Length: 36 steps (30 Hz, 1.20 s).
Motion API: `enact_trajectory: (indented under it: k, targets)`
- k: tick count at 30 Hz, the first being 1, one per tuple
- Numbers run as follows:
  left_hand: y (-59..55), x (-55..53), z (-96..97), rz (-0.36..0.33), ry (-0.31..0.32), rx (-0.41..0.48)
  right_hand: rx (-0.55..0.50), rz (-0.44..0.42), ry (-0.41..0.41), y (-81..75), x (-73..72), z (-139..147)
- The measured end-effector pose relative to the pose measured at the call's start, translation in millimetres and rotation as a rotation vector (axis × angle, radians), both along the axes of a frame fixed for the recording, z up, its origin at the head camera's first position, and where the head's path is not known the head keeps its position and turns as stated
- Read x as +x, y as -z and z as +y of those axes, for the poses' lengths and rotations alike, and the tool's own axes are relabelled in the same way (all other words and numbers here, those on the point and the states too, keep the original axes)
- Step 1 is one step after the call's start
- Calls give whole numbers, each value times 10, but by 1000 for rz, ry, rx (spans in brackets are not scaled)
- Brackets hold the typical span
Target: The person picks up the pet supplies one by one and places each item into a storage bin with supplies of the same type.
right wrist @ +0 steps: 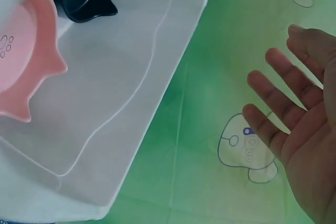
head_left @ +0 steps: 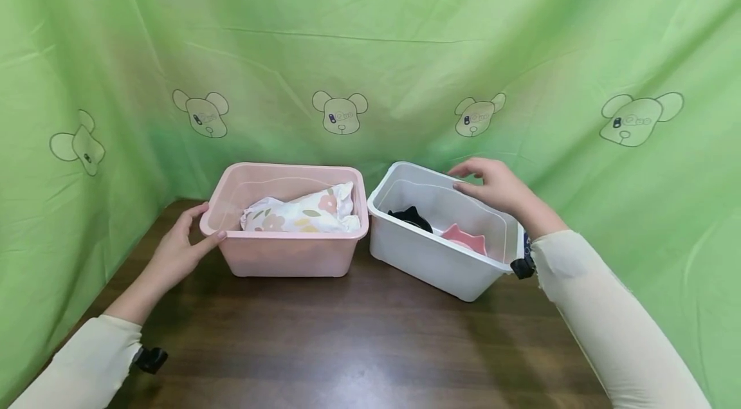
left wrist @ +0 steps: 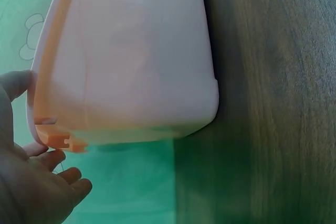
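A pink bin [head_left: 289, 254] holds a white cushion-like bundle [head_left: 307, 211] printed with flowers and leaves. My left hand [head_left: 176, 254] touches this bin's left end, thumb and fingertips spread along the rim; the left wrist view shows its other fingers loose below the rim. To the right, an angled white bin [head_left: 434, 260] contains a black cat-eared bowl [head_left: 413, 218] and a pink cat-eared bowl [head_left: 465, 238], both with paw prints. My right hand [head_left: 492, 185] hovers near that bin's back rim. In the right wrist view its fingers [right wrist: 281, 90] are spread, holding nothing, apart from the bin.
Both bins stand side by side on a dark wooden table [head_left: 347, 338], their nearest corners almost meeting. A green curtain [head_left: 370, 23] with bear-head outlines hangs close behind them and along both sides.
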<state>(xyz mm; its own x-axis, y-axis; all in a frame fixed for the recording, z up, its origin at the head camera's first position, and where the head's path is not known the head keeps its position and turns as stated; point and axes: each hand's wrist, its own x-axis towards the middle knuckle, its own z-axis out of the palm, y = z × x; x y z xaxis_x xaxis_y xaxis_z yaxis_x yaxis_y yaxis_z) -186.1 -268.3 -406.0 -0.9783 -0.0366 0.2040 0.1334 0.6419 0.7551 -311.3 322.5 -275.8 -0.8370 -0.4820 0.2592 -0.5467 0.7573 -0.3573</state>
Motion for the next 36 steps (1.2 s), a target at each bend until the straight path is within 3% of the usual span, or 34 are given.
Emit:
enact_trajectory:
  k: [11, 30, 36]
  targets:
    - [-18, 23, -43, 43, -1, -67, -34, 80, 33, 102, 373, 134]
    - [-42, 62, -102, 107, 38, -149, -106, 281, 122, 465, 917, 432]
    - [-43, 88, -127, 122, 31, -169, -147, 299, 172, 578, 1095, 513]
